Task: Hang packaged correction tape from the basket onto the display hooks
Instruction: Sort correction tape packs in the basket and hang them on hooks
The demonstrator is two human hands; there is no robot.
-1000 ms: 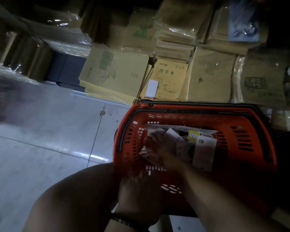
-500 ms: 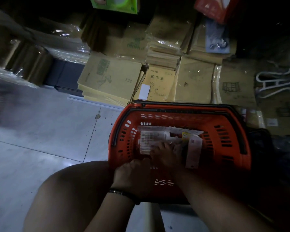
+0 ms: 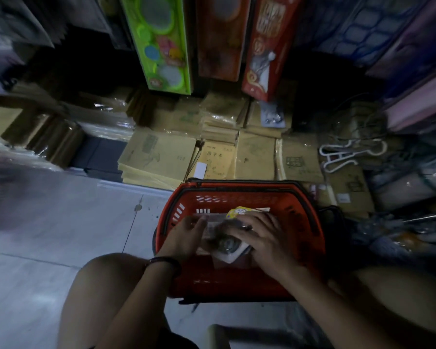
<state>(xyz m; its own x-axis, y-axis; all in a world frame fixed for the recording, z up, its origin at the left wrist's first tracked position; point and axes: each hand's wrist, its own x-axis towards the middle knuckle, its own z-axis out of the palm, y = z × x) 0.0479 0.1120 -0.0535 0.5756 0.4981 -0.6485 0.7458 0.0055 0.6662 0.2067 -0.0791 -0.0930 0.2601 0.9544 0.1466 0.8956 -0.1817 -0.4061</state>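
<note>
Low over the red basket (image 3: 303,222), both hands grip a bundle of correction tape packs (image 3: 222,244) - flat, pale card-backed packages, one yellow-topped, with a dark round dispenser showing through the front. The left hand (image 3: 184,238) pinches the bundle's left edge - the right hand (image 3: 264,235) curls over its top.
</note>
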